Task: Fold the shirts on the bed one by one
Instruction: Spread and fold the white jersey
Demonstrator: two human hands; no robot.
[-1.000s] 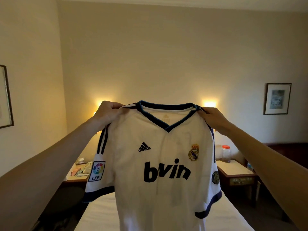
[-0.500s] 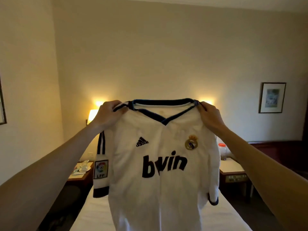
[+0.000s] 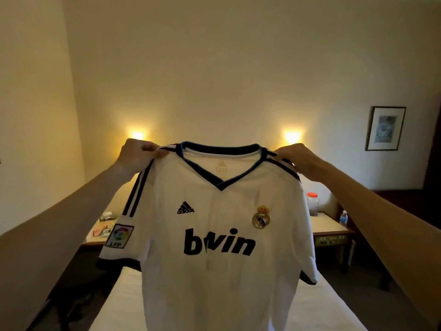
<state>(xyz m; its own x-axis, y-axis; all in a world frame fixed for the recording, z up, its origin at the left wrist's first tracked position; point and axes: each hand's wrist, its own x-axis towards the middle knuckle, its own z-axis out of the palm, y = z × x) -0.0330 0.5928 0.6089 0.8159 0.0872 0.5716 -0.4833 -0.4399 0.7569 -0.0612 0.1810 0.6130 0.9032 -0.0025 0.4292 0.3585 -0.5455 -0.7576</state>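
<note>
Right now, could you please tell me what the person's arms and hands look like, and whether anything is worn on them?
Both forearms are bare as far as the frame shows: no sleeves. The left hand and right hand have no gloves, and no watch or bracelet shows at either wrist. Rings cannot be made out in this dim light.

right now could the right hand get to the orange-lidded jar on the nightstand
Probably not as things stand: the right hand is pinching the white football jersey at its shoulder, and the orange-lidded jar stands farther back on the nightstand, partly behind the jersey.
</note>
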